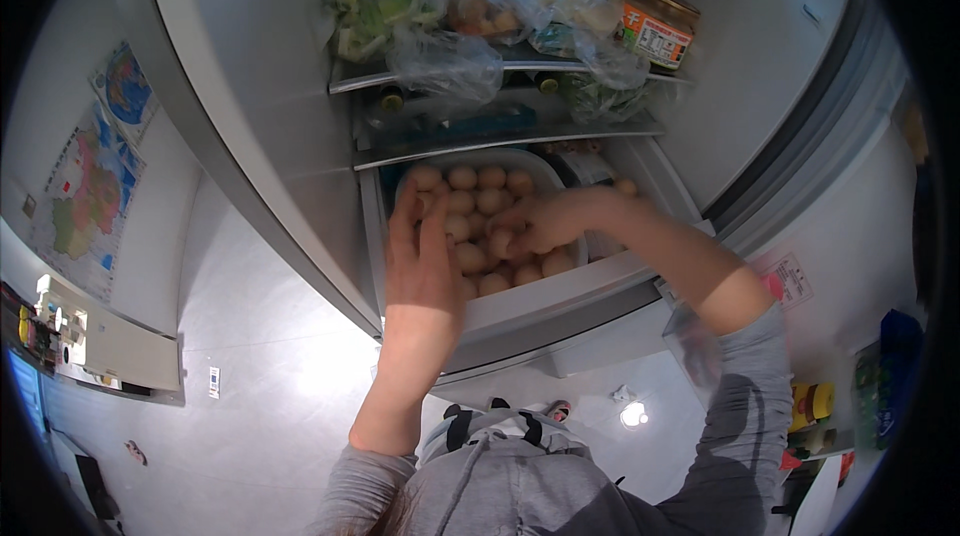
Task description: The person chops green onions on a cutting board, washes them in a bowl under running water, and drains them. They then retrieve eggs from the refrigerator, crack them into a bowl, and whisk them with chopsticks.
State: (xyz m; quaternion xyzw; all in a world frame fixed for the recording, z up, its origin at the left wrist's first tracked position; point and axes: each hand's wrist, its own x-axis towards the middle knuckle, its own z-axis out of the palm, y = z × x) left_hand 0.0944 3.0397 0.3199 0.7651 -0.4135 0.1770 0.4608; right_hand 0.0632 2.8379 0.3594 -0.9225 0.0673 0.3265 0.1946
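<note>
Many brown eggs [462,177] fill a pale rounded container [551,174] inside the pulled-out drawer [517,300] of an open fridge. My left hand [424,258] rests over the container's left side, fingers spread and touching eggs; whether it grips one cannot be told. My right hand [536,225] reaches in from the right, its fingers closed around an egg [501,242] near the middle of the pile. Part of the container's left rim is hidden behind my left hand. Another egg [625,186] lies in the drawer right of the container, beyond my right wrist.
Above, a glass shelf [525,138] and an upper shelf [517,65] hold bagged vegetables [382,11], bottles and a labelled jar [658,30]. The fridge's side wall [262,86] stands left; the open door [840,236] at right bears a yellow container [814,402] and other goods.
</note>
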